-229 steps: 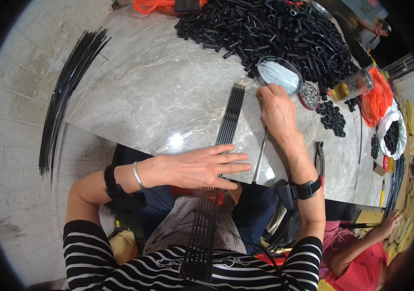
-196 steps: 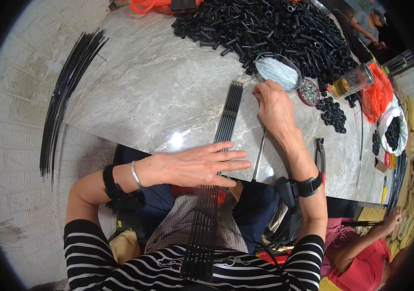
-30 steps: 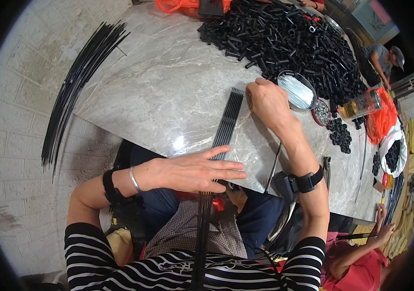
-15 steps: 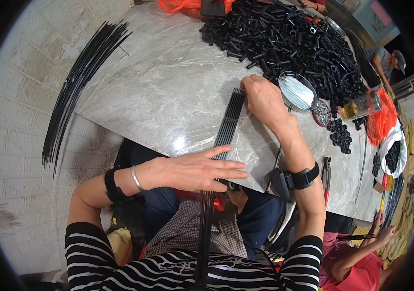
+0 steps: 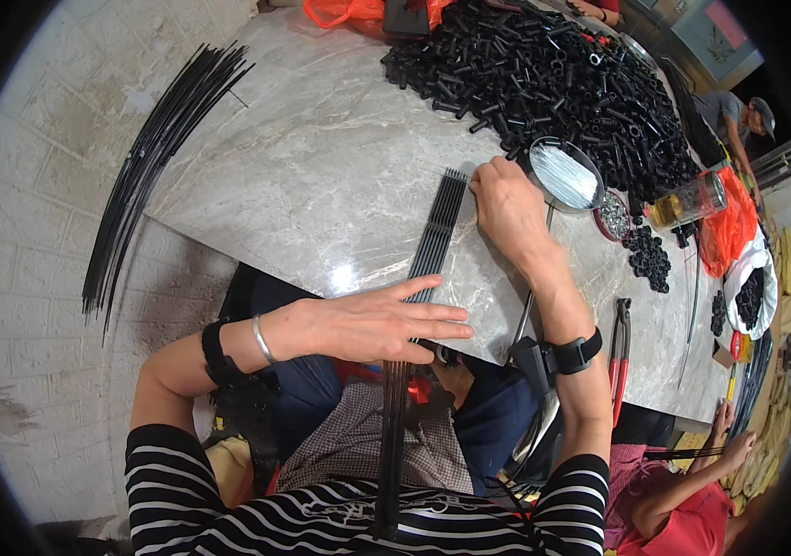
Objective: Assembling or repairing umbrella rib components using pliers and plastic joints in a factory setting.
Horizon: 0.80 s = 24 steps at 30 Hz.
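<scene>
A flat row of thin black rods (image 5: 435,236) runs from the grey stone-look table over its near edge to my lap. My left hand (image 5: 368,329) lies flat across the row near that edge, fingers spread and palm down. Just right of the rods' far ends is my right hand (image 5: 511,208), its thumb and fingers pinched together. Whatever the pinch may hold is too small or hidden to tell. Beyond that hand stands a round bowl with thin white sticks (image 5: 566,176). Next to it, a small tub contains tiny silvery parts (image 5: 611,216).
A large heap of short black tubes (image 5: 544,74) covers the far right. Long black rods (image 5: 159,153) lie along the left edge. On the right are small black rings (image 5: 648,259), a jar of yellow liquid (image 5: 689,201), an orange bag (image 5: 727,222) and red-handled pliers (image 5: 618,361). A co-worker's hand (image 5: 738,452) holds rods.
My right hand has drawn slightly right and nearer, off the rods' far ends. The row's ends now show uncovered. My left hand has stayed in place.
</scene>
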### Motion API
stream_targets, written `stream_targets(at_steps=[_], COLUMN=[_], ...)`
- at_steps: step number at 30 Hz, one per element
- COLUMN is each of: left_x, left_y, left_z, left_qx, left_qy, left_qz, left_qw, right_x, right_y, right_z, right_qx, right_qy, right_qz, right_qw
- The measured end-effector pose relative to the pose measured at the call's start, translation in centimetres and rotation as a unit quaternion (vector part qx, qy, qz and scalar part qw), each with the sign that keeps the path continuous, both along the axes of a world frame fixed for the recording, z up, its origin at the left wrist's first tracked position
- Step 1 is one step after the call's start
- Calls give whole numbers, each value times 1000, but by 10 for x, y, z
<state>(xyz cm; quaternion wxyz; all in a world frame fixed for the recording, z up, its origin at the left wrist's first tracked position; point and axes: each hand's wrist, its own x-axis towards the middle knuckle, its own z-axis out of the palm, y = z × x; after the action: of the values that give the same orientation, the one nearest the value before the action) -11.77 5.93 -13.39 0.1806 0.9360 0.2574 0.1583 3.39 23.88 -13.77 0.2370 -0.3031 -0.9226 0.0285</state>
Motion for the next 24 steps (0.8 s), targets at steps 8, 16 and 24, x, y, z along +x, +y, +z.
stream_targets(at_steps=[8, 16, 24], left_x=[6, 27, 32], left_y=[-2, 13, 14], left_z=[2, -3, -2], left_qx=[17, 31, -57], left_qy=[29, 0, -54], left_qz=[-8, 16, 41], left_qw=[999, 999, 996], right_x=[6, 80, 76], right_y=[-8, -71, -163], right_z=[5, 94, 82], right_qx=[-15, -482, -403], right_qy=[36, 169, 86], right_qz=[-10, 196, 181], right_qw=[999, 837, 893])
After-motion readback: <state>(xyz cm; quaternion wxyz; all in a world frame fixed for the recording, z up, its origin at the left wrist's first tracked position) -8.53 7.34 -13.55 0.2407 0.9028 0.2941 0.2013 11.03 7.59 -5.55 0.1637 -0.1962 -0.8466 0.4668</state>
